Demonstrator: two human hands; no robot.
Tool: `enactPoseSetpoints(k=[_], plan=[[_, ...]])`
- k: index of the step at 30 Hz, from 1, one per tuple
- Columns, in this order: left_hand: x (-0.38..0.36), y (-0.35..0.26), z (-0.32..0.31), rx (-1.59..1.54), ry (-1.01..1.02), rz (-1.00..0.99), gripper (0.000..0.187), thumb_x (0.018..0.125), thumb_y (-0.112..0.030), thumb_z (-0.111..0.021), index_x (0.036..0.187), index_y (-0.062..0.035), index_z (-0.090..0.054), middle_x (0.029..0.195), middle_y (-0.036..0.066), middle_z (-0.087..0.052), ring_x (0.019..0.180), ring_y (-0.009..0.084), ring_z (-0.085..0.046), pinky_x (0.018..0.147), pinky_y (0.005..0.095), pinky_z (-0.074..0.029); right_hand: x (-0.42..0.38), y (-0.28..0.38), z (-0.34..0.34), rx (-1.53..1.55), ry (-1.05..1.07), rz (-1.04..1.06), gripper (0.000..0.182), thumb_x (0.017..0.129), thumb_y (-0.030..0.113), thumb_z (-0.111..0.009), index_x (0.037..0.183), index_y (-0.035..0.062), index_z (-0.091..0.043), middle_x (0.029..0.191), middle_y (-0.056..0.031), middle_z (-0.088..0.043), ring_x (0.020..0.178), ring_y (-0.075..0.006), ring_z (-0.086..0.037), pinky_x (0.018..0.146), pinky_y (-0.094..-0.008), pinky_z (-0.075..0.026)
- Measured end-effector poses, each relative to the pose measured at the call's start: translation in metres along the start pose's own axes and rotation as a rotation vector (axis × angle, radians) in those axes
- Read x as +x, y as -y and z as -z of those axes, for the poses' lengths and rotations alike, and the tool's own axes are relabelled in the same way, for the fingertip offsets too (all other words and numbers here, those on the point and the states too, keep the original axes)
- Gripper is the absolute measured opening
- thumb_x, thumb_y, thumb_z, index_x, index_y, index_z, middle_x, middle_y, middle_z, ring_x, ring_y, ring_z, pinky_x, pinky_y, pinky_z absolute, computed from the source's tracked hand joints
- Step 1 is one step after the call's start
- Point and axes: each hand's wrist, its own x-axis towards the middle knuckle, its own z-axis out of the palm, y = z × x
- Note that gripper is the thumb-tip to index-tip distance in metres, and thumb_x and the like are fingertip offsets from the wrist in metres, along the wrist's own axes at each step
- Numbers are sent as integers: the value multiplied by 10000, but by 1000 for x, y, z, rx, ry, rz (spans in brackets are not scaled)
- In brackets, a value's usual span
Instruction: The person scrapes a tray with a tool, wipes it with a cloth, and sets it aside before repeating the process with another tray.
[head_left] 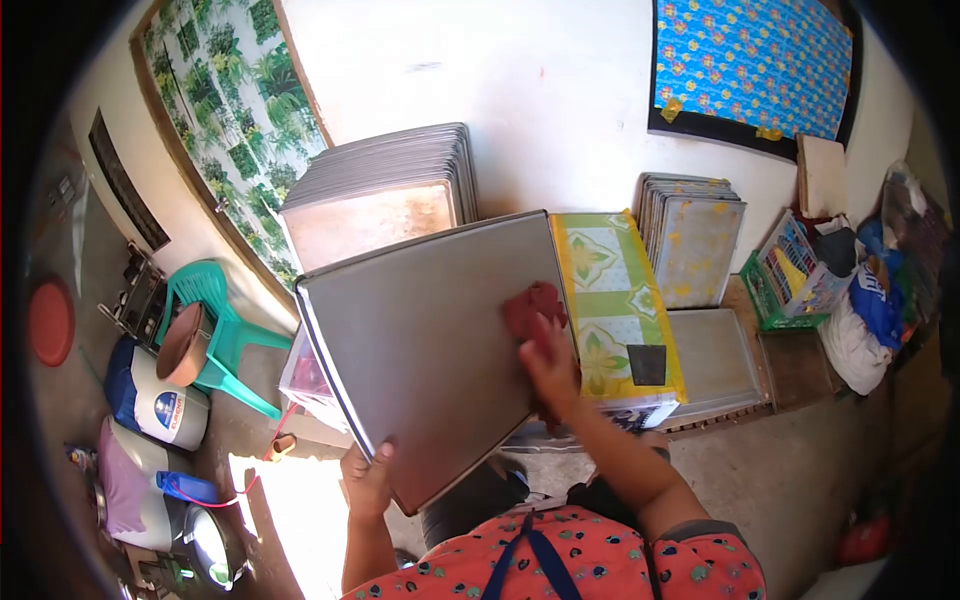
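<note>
A large dark grey metal baking tray point(430, 330) is tilted in front of me, its flat face toward me. My left hand point(368, 480) grips its lower left edge, the thumb on the face and the fingers hidden behind. Near the tray's right edge, my right hand point(550, 368) presses a dark red cloth point(533, 308) against the surface. Behind the tray rises a tall stack of similar trays point(375, 200), leaning against the wall. Just right of the tray is a box top with a green and white patterned cover point(605, 300), edged in yellow tape.
More trays point(695, 240) lean on the wall at right, with a flat tray point(715, 360) below. A green crate point(785, 290) of items and bags point(870, 320) stand farther right. To my left are a green plastic chair point(225, 330) holding a brown pot point(184, 345), and several containers.
</note>
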Motion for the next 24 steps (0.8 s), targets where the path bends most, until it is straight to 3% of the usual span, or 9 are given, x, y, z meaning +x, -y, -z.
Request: enactPoseSetpoints(k=[1,5,8,11,13,15,17,19,24], plan=[[-1,-3,-1,-3,17,1,249,894,-195,-657,1054,-5,-635,962,22,-652,897,106,-561,810,276,-450,-19,17,-29,-398,-67,326,603,879,350,-621,1344,16,-430,1299,-225,-465,1238,-376,-416,1054,-457,-302],[-4,-5,1,169,112,-101,223,881,-163,-665,1031,0,-643,924,24,-662,858,105,-572,765,264,-464,-81,132,-48,-32,360,600,713,788,392,-665,1394,109,-418,1408,-223,-360,1282,-442,-298,1045,-582,-186],[-5,-21,-9,203,41,-154,194,870,-157,-659,937,26,-657,770,9,-648,713,97,-571,671,252,-468,-53,152,-60,99,297,961,674,766,400,-669,1366,164,-470,1452,-212,-317,1290,-465,-266,1023,-618,-166],[-2,-34,0,140,12,-150,254,869,-214,-664,872,39,-656,701,3,-617,660,84,-544,610,241,-443,15,159,-54,-97,272,1040,633,768,459,-661,1284,110,-549,1473,-254,-251,1304,-486,-237,1046,-593,-191],[-10,-40,9,116,-46,-109,311,832,-266,-703,839,42,-654,730,28,-617,672,98,-537,622,246,-411,52,137,-63,-102,92,798,619,812,422,-633,1355,164,-486,1464,-208,-318,1324,-414,-288,1061,-538,-218],[-23,-46,14,0,-90,-39,324,779,-265,-751,860,35,-661,843,82,-662,768,152,-595,736,291,-450,89,86,-60,-88,8,546,610,860,451,-588,1344,94,-488,1439,-226,-358,1340,-384,-300,1087,-472,-237],[-27,-37,22,-81,-151,-56,306,760,-253,-769,811,27,-658,773,67,-640,701,141,-566,678,283,-427,108,39,-52,-2,-140,15,660,884,479,-564,1336,7,-466,1400,-235,-415,1309,-388,-359,1091,-427,-264],[-27,-37,19,-148,-183,-75,297,770,-249,-769,764,23,-648,669,22,-596,598,97,-499,576,244,-373,115,-29,-38,100,-183,-252,721,877,482,-589,1334,-53,-433,1373,-235,-447,1294,-373,-393,1083,-388,-293],[-12,-41,28,-265,-154,-73,262,740,-216,-784,763,13,-659,717,44,-631,624,112,-545,598,253,-407,81,-29,-5,286,-245,-295,795,823,474,-667,1332,-82,-414,1351,-239,-464,1276,-326,-430,1071,-359,-312]])
